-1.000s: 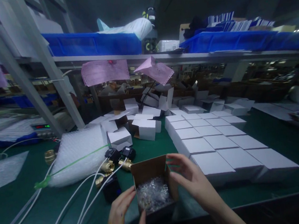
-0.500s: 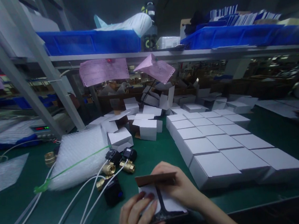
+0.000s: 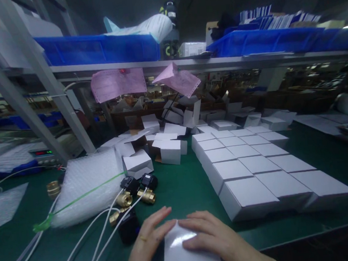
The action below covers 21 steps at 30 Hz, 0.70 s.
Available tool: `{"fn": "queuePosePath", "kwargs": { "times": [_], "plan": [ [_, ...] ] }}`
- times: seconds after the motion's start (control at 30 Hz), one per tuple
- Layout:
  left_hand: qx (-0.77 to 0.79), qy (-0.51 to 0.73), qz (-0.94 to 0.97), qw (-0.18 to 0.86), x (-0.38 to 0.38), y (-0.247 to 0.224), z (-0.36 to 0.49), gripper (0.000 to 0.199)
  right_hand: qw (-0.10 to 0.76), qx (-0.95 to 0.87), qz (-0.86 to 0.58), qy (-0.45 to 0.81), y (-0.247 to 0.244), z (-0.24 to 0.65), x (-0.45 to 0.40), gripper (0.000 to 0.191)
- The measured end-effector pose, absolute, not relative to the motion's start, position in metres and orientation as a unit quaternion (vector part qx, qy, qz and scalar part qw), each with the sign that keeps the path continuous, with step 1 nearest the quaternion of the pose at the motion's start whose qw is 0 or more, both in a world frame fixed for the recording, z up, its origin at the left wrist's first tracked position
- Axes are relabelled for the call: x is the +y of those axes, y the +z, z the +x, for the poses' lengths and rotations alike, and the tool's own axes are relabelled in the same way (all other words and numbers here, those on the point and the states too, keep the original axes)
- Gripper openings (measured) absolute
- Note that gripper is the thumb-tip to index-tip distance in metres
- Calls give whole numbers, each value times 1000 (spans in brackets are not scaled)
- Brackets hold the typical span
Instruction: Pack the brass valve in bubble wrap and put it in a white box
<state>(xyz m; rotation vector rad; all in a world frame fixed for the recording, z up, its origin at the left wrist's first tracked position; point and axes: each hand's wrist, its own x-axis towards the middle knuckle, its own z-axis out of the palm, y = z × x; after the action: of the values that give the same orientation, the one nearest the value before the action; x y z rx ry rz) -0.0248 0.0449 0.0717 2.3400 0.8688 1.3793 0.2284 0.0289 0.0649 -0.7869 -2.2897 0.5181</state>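
A small white box [image 3: 183, 259] with a smooth, shiny top sits at the bottom edge of the head view, its near part cut off. My left hand [image 3: 149, 241], a ring on one finger, grips the box's left side and far edge. From the right, my right hand [image 3: 217, 239] wraps over the top, fingers bent on the lid. Left of the box lie brass valves with black housings, among them one valve [image 3: 148, 195] beside another valve [image 3: 125, 198]. A third black unit [image 3: 129, 228] is close to my left hand. White cables [image 3: 94, 232] run from them.
Rows of closed white boxes [image 3: 242, 169] stand on the green table [image 3: 179, 187] at right. Open white cartons [image 3: 170, 151] are piled behind. Bubble wrap [image 3: 87, 184] lies at left, near a metal post [image 3: 41, 81]. Blue bins [image 3: 98, 49] line the shelf above.
The box's brown-sided flap, raised before, is now down, and a white top covers the dark contents. My right hand has come down onto the lid; my left has moved to the side.
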Motion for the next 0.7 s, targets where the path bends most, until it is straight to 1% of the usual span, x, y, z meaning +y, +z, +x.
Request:
{"fn": "queuePosePath", "kwargs": {
  "times": [0.1,0.2,0.27,0.33,0.43,0.53,0.63,0.7],
  "plan": [
    [255,443,850,125,47,69,-12,33,331,-877,-295,184,62,225,29,57],
    [249,419,866,110,48,64,-11,46,341,-887,-289,120,49,224,29,58],
    [247,414,870,101,48,61,-12,46,339,-889,-290,106,46,225,30,60],
    [249,422,867,90,47,57,-12,44,329,-888,-286,143,56,226,30,52],
    [283,440,849,79,46,48,-11,41,305,-876,-283,245,90,227,28,38],
    [308,444,839,72,50,36,-14,42,300,-866,-280,287,117,228,26,39],
    [273,418,863,81,60,22,-25,43,297,-885,-259,250,114,227,27,46],
    [265,401,872,98,65,14,-30,43,288,-905,-253,185,100,227,28,46]
  ]
}}
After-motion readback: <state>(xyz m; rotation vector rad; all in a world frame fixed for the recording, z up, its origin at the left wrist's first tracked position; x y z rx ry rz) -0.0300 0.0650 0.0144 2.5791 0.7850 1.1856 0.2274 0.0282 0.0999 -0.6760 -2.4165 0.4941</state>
